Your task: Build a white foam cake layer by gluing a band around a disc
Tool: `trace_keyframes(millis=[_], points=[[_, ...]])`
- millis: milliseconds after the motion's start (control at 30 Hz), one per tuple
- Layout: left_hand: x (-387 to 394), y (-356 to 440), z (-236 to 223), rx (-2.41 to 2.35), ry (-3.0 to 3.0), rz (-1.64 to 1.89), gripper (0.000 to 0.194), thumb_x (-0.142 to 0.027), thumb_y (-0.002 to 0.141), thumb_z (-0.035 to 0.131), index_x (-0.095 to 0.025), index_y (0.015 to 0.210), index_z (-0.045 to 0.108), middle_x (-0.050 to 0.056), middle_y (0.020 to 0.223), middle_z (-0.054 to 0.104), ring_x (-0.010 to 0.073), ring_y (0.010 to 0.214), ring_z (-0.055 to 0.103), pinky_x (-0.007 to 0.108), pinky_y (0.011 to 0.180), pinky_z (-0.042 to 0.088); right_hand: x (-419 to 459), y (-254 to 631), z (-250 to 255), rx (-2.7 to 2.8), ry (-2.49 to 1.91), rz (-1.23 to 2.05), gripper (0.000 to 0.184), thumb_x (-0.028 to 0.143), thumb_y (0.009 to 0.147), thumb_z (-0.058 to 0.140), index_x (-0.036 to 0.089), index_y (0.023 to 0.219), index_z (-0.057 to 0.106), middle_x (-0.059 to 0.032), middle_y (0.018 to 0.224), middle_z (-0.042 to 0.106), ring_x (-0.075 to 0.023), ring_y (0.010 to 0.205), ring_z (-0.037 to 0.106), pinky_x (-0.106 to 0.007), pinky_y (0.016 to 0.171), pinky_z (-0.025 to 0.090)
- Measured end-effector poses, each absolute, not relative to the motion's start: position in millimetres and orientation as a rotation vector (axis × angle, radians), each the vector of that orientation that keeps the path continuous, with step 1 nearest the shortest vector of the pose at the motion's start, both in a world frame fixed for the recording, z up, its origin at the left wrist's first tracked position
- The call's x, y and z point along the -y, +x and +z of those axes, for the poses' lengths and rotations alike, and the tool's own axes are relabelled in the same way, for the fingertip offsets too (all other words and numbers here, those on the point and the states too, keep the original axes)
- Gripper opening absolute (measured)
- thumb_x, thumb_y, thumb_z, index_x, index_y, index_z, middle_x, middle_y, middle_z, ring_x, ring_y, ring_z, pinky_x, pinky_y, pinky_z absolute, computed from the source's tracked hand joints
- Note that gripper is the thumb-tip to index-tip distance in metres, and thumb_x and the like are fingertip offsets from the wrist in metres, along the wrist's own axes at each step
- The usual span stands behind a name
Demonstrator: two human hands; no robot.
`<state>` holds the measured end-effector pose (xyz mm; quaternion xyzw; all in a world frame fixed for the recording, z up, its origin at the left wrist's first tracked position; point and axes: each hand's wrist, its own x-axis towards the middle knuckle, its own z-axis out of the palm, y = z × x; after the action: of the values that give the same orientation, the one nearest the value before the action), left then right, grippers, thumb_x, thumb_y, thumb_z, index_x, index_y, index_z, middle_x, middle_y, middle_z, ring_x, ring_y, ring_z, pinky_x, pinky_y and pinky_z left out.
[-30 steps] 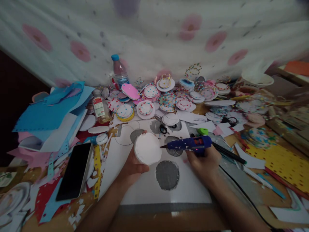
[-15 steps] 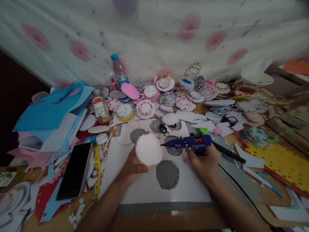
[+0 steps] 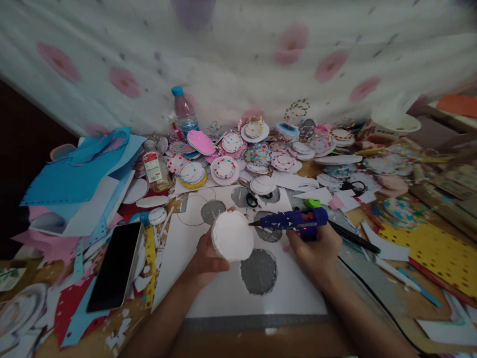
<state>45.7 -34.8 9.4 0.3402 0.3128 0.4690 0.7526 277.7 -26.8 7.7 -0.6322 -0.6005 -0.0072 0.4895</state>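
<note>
A round white disc (image 3: 233, 235), seemingly of foam or card, is gripped at its lower left edge by my left hand (image 3: 206, 259), thumb in front and the other fingers mostly hidden behind. My right hand (image 3: 316, 251) is wrapped round a blue glue gun (image 3: 298, 220) specked with white. The gun's dark nozzle points left, right beside the disc's right edge; whether it touches I cannot tell. Beneath both hands lies a white sheet (image 3: 208, 298) with several round holes cut out, grey showing through them. A black cord (image 3: 372, 293) runs toward the lower right.
Behind the sheet are piled many decorated paper discs (image 3: 224, 170), with a water bottle (image 3: 185, 112). At left lie a phone (image 3: 115, 266), blue sheets (image 3: 74, 174) and a clear labelled bottle (image 3: 156, 169). Scissors (image 3: 252, 200), a black pen (image 3: 354, 237) and yellow dotted foam (image 3: 432, 248) are around the sheet.
The white disc has shifted slightly right and down in my left hand. The glue gun stays almost where it was, its nozzle still by the disc's edge.
</note>
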Motion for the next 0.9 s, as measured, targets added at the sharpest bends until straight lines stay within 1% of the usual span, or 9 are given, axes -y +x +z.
trace_keyframes(millis=[200, 333, 433, 533, 667, 733, 900], points=[[35, 46, 8, -0.694, 0.786, 1.006, 0.096, -0.037, 0.048, 0.084, -0.028, 0.136, 0.046, 0.008, 0.136, 0.054, 0.0392, 0.13, 0.038, 0.049, 0.104, 0.036, 26, 276, 12, 1.413, -1.571, 0.074, 0.02, 0.028, 0.066, 0.064, 0.023, 0.062, 0.044, 0.0088, 0.046, 0.039, -0.0094, 0.037, 0.034, -0.023, 0.037, 0.029], [34, 47, 12, -0.691, 0.754, 1.022, 0.095, -0.037, 0.047, 0.083, -0.026, 0.134, 0.048, 0.009, 0.136, 0.053, 0.0395, 0.132, 0.036, 0.05, 0.106, 0.033, 23, 275, 14, 1.46, -1.601, 0.131, 0.023, 0.033, 0.067, 0.063, 0.023, 0.062, 0.043, 0.0088, 0.044, 0.04, -0.0102, 0.037, 0.036, -0.022, 0.037, 0.03], [34, 48, 14, -0.685, 0.721, 1.027, 0.091, -0.036, 0.047, 0.082, -0.025, 0.132, 0.051, 0.009, 0.137, 0.053, 0.0391, 0.133, 0.034, 0.049, 0.107, 0.031, 22, 275, 16, 1.496, -1.622, 0.159, 0.024, 0.035, 0.068, 0.062, 0.023, 0.061, 0.041, 0.0084, 0.044, 0.041, -0.0103, 0.036, 0.037, -0.022, 0.036, 0.029], [34, 48, 11, -0.662, 0.713, 1.024, 0.087, -0.038, 0.048, 0.081, -0.022, 0.13, 0.053, 0.009, 0.137, 0.053, 0.0393, 0.133, 0.034, 0.048, 0.107, 0.031, 22, 274, 16, 1.51, -1.645, 0.192, 0.025, 0.036, 0.068, 0.061, 0.024, 0.06, 0.04, 0.0077, 0.044, 0.043, -0.0103, 0.036, 0.037, -0.022, 0.037, 0.029], [34, 46, 5, -0.605, 0.733, 1.016, 0.078, -0.043, 0.054, 0.077, -0.025, 0.127, 0.057, 0.007, 0.135, 0.055, 0.0383, 0.133, 0.035, 0.048, 0.106, 0.033, 22, 275, 14, 1.524, -1.65, 0.195, 0.026, 0.037, 0.068, 0.06, 0.024, 0.059, 0.039, 0.0081, 0.043, 0.04, -0.0099, 0.036, 0.035, -0.022, 0.036, 0.027], [34, 46, 3, -0.584, 0.733, 1.011, 0.075, -0.047, 0.055, 0.075, -0.026, 0.125, 0.059, 0.007, 0.132, 0.058, 0.0389, 0.132, 0.037, 0.049, 0.105, 0.034, 22, 276, 13, 1.537, -1.649, 0.19, 0.026, 0.036, 0.069, 0.06, 0.024, 0.059, 0.039, 0.008, 0.044, 0.04, -0.0101, 0.037, 0.035, -0.022, 0.036, 0.026], [35, 46, 6, -0.562, 0.717, 0.946, 0.071, -0.052, 0.058, 0.073, -0.022, 0.121, 0.062, 0.009, 0.123, 0.064, 0.0409, 0.128, 0.042, 0.053, 0.106, 0.031, 22, 278, 11, 1.551, -1.628, 0.17, 0.027, 0.037, 0.069, 0.059, 0.024, 0.06, 0.037, 0.0083, 0.044, 0.037, -0.0099, 0.037, 0.033, -0.022, 0.036, 0.025]])
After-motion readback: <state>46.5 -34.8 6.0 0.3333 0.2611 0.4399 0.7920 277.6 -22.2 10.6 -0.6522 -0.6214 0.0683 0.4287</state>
